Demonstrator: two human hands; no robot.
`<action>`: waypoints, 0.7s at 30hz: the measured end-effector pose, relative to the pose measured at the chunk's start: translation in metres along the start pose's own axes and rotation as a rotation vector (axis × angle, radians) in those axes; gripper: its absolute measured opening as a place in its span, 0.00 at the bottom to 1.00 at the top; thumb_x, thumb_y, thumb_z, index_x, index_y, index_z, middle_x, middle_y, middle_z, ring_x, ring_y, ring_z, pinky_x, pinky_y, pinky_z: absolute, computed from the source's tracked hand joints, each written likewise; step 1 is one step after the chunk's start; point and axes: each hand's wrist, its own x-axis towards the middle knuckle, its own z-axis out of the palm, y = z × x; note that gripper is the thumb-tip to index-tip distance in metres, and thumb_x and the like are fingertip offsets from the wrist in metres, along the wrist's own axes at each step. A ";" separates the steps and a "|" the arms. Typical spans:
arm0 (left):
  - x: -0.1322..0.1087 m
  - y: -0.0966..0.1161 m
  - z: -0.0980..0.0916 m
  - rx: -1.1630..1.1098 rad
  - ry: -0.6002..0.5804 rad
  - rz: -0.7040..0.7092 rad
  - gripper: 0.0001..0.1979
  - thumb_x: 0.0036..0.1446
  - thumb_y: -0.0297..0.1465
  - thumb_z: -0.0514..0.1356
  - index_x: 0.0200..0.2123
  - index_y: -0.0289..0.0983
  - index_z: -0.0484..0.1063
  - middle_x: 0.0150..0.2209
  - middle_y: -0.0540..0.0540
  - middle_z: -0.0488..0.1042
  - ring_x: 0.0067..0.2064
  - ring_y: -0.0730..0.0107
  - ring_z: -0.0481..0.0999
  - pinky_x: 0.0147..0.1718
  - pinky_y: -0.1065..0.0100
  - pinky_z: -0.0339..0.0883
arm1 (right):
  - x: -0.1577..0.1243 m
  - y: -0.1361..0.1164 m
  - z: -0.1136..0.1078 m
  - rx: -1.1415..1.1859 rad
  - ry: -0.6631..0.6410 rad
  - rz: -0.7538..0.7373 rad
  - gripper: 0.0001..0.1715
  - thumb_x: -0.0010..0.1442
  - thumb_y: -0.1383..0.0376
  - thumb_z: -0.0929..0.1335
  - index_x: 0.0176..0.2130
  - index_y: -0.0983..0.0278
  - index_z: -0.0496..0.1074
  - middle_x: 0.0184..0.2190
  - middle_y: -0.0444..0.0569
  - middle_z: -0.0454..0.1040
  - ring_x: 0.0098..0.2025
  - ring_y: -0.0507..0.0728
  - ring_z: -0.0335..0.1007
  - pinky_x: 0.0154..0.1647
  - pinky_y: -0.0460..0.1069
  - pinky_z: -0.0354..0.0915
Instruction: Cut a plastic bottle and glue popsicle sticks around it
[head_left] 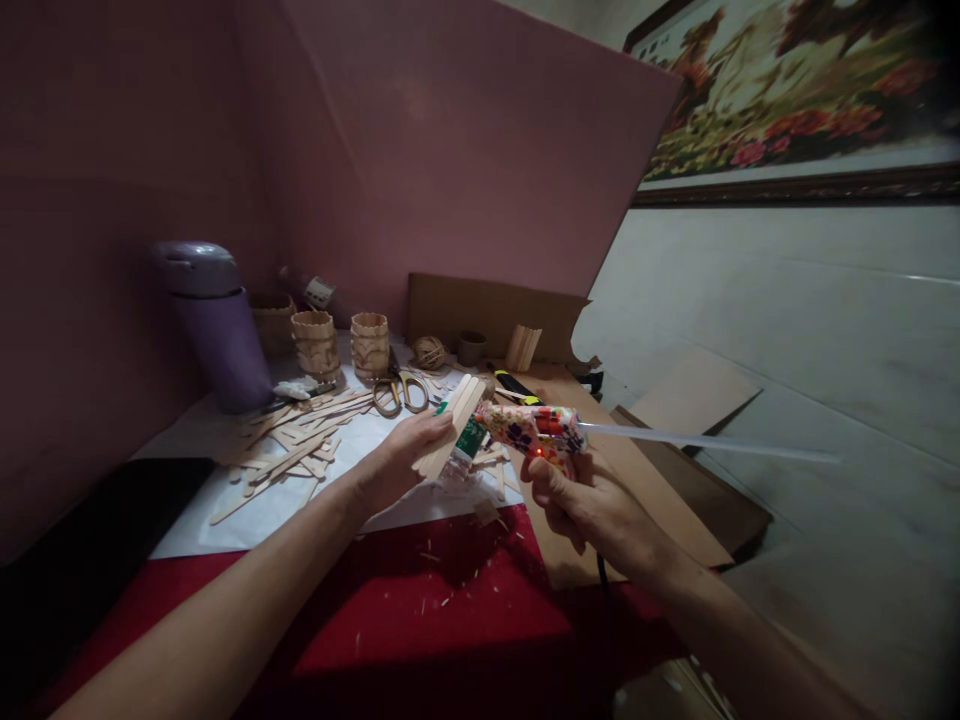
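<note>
My left hand (401,455) is closed round a piece faced with a row of flat wooden craft sticks (457,420). Behind the sticks shows a green and clear part (471,438), whose kind I cannot make out. A flower-patterned hot glue gun (525,428) is gripped in my right hand (577,495), its small red light lit. The gun's nozzle points left at the craft sticks; whether it touches them I cannot tell. From the back of the gun a long clear glue stick (705,440) sticks out to the right.
Loose craft sticks (292,450) lie heaped on white paper (202,510). Behind are scissors (401,392), two stick-covered cups (315,345), twine (429,352) and a purple flask (221,340). A cardboard sheet (622,480) and yellow-black cutter (517,387) lie right; red cloth (420,610) covers the front.
</note>
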 end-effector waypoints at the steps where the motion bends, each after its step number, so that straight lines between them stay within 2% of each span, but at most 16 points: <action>1: 0.000 0.000 0.000 -0.005 -0.003 -0.002 0.23 0.50 0.44 0.67 0.45 0.36 0.76 0.40 0.41 0.79 0.37 0.59 0.79 0.37 0.63 0.68 | 0.000 0.000 0.000 0.005 0.003 0.003 0.32 0.53 0.37 0.69 0.30 0.62 0.62 0.20 0.36 0.55 0.18 0.45 0.47 0.13 0.42 0.45; 8: 0.001 -0.002 -0.002 -0.035 -0.035 0.000 0.24 0.52 0.43 0.66 0.50 0.38 0.74 0.39 0.39 0.79 0.38 0.58 0.79 0.38 0.62 0.67 | 0.000 0.003 -0.003 -0.033 0.036 0.047 0.34 0.53 0.35 0.67 0.28 0.62 0.59 0.20 0.36 0.52 0.18 0.45 0.44 0.14 0.42 0.42; 17: 0.000 -0.001 -0.002 -0.031 -0.024 -0.020 0.23 0.49 0.42 0.68 0.47 0.38 0.74 0.39 0.41 0.79 0.39 0.56 0.79 0.39 0.61 0.68 | -0.001 -0.001 -0.006 -0.064 0.052 0.058 0.35 0.53 0.34 0.67 0.27 0.62 0.60 0.19 0.37 0.53 0.17 0.46 0.47 0.13 0.42 0.47; 21: -0.001 -0.001 -0.003 -0.029 -0.046 -0.035 0.23 0.51 0.43 0.67 0.46 0.38 0.74 0.38 0.42 0.79 0.37 0.58 0.79 0.39 0.61 0.68 | 0.001 -0.002 -0.006 -0.051 0.055 0.042 0.35 0.53 0.34 0.67 0.27 0.62 0.60 0.19 0.37 0.53 0.17 0.45 0.46 0.13 0.42 0.47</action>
